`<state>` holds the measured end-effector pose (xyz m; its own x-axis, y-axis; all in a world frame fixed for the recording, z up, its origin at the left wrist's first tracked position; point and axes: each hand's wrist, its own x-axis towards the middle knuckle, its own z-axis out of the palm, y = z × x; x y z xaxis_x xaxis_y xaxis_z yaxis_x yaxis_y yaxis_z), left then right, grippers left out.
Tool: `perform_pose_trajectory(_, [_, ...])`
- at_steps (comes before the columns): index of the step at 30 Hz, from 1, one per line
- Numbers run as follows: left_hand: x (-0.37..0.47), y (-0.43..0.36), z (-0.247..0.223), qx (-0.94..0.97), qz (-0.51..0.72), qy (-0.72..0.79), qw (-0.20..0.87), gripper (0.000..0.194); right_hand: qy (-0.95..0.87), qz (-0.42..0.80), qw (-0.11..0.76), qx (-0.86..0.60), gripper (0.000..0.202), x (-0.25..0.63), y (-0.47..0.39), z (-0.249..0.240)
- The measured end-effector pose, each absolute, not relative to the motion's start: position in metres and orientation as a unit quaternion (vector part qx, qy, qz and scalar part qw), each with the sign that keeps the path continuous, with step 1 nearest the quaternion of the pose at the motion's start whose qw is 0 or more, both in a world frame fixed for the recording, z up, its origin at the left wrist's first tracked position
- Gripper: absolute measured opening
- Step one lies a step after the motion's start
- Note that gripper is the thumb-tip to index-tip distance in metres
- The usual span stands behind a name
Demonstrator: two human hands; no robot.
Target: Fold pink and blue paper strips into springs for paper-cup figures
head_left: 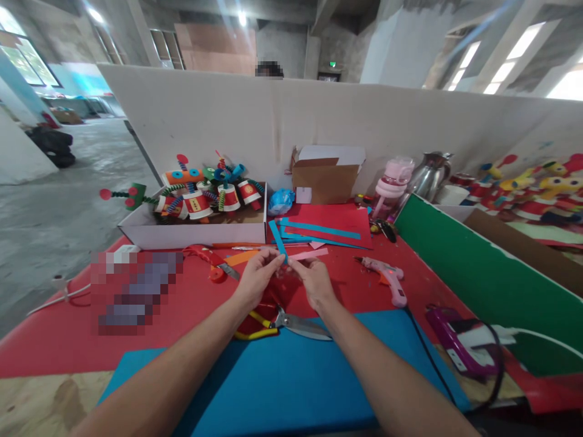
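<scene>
Between my two hands, over the middle of the table, are a blue paper strip (277,237) and a pink paper strip (314,254), meeting at my fingertips. My left hand (259,274) pinches the lower end of the blue strip, which slants up and away. My right hand (315,280) is closed at the same junction, with the pink strip reaching out to the right above its fingers. Exactly how the strips join is hidden by the fingers. Scissors with yellow handles (262,325) lie just below my hands, and a pink glue gun (387,279) rests to the right.
A white box (195,235) of paper-cup figures stands at the back left. More blue strips (323,229) lie on red paper (341,213) behind my hands. A utility knife (214,261) is at left, a green-sided box (483,285) at right, blue sheet (282,376) in front.
</scene>
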<state>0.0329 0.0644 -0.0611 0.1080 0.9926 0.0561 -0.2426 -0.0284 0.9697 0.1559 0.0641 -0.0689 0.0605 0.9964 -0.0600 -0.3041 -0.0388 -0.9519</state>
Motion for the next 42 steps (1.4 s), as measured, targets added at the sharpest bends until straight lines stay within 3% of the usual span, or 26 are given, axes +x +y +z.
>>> perform_pose_trajectory(20, [0.0314,0.0653,-0.0598,0.499,0.53,0.442,0.524,0.026,-0.37,0.589,0.586,-0.415,0.02,0.1548,0.063,-0.0655])
perform_pose_trajectory(29, [0.028,0.0694,-0.0606,0.43,0.553,0.387,0.6,0.025,-0.37,0.648,0.565,-0.352,0.021,0.1585,0.0659,-0.0639])
perform_pose_trajectory(42, [0.0304,0.0644,-0.0579,0.425,0.541,0.406,0.601,0.021,-0.355,0.663,0.553,-0.359,0.026,0.1561,0.0628,-0.0654])
